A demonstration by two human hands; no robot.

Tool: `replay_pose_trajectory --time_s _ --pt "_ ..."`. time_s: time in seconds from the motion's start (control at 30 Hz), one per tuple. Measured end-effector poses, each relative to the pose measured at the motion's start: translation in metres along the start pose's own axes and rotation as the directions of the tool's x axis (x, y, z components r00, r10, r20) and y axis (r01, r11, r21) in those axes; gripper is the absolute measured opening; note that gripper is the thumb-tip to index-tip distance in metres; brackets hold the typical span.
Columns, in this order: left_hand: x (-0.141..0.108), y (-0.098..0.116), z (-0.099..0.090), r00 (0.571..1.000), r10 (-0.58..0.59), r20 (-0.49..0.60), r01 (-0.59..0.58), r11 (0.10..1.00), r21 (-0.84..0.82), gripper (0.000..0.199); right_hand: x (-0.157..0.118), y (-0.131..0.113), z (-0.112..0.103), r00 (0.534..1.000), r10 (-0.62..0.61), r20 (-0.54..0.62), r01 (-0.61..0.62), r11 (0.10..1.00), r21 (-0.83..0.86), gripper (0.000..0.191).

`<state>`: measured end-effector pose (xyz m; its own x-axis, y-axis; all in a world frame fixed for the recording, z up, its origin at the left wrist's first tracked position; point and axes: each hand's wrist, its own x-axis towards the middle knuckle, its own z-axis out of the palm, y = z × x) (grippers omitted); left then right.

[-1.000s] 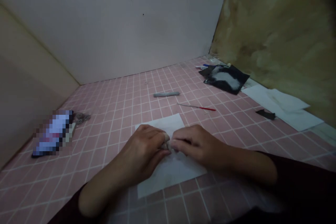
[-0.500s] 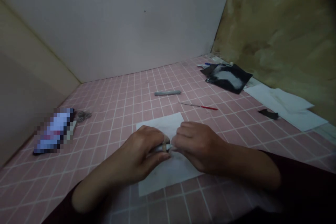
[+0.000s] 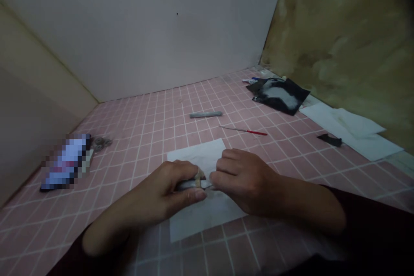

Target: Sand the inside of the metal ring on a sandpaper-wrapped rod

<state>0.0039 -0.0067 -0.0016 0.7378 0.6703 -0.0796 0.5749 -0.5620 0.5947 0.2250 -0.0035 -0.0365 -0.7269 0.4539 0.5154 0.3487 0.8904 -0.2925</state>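
Observation:
My left hand (image 3: 164,189) is closed around a pale grey stick (image 3: 186,185), its thumb lying along the near side. A small beige ring-shaped piece (image 3: 198,180) encircles the stick close to those fingertips. Opposite it, my right hand (image 3: 247,179) has its fingers curled in a pinch at the stick's right end. What the right fingertips hold is mostly hidden, though the stick's tip seems to run into them. Both hands are just above a sheet of white paper (image 3: 190,150).
A grey rod (image 3: 206,114) and a thin red-handled tool (image 3: 257,132) lie beyond the paper. Black sheets with white dust (image 3: 281,97), white papers (image 3: 365,138) and a dark scrap (image 3: 330,139) are at right. At left are a blurred-out phone-like object (image 3: 66,161) and small rings (image 3: 101,142).
My left hand has shifted slightly left with the beige ring, widening the gap to my right hand. The right hand has barely moved.

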Motion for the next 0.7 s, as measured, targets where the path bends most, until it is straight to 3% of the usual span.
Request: replay_pose_trajectory --time_s 0.07,0.1,0.17,0.2,0.23,0.27,0.3,0.37,0.43,0.53,0.7 --pt "0.002 0.000 0.006 0.992 0.048 -0.114 -0.034 0.992 0.118 0.022 0.002 0.001 0.001 0.978 0.195 0.073 -0.207 0.946 0.249 0.026" --pt "0.005 0.000 0.011 0.976 0.100 -0.192 -0.058 0.975 0.214 0.018 0.003 0.003 0.002 0.933 0.319 0.168 -0.361 0.834 0.417 0.028" --pt "0.009 -0.001 0.020 0.919 0.223 -0.325 -0.075 0.908 0.412 0.011 0.006 0.007 0.004 0.782 0.472 0.407 -0.613 0.466 0.638 0.031" --pt "0.011 -0.002 0.024 0.894 0.269 -0.359 -0.071 0.875 0.479 0.009 0.006 0.008 0.004 0.716 0.493 0.494 -0.674 0.308 0.671 0.031" --pt "0.012 -0.003 0.026 0.881 0.291 -0.373 -0.066 0.857 0.512 0.009 0.007 0.010 0.003 0.685 0.492 0.538 -0.698 0.230 0.678 0.031" --pt "0.012 -0.004 0.025 0.883 0.289 -0.369 -0.068 0.858 0.509 0.009 0.007 0.011 0.001 0.689 0.490 0.533 -0.697 0.247 0.673 0.030" --pt "0.012 -0.006 0.023 0.899 0.269 -0.347 -0.077 0.874 0.479 0.009 0.007 0.011 -0.003 0.723 0.483 0.494 -0.675 0.341 0.654 0.030" --pt "0.008 -0.010 0.014 0.934 0.206 -0.291 -0.083 0.919 0.385 0.011 0.006 0.011 -0.011 0.829 0.434 0.352 -0.559 0.621 0.550 0.030" --pt "0.005 -0.012 0.006 0.948 0.161 -0.276 -0.061 0.939 0.339 0.013 0.005 0.010 -0.017 0.907 0.357 0.224 -0.420 0.814 0.402 0.030" --pt "0.005 -0.011 0.004 0.936 0.166 -0.309 -0.049 0.935 0.352 0.013 0.003 0.008 -0.016 0.948 0.287 0.137 -0.315 0.904 0.289 0.030" --pt "0.012 -0.006 0.020 0.929 0.221 -0.298 -0.077 0.901 0.428 0.006 0.001 0.005 0.002 0.964 0.250 0.094 -0.266 0.934 0.240 0.026"
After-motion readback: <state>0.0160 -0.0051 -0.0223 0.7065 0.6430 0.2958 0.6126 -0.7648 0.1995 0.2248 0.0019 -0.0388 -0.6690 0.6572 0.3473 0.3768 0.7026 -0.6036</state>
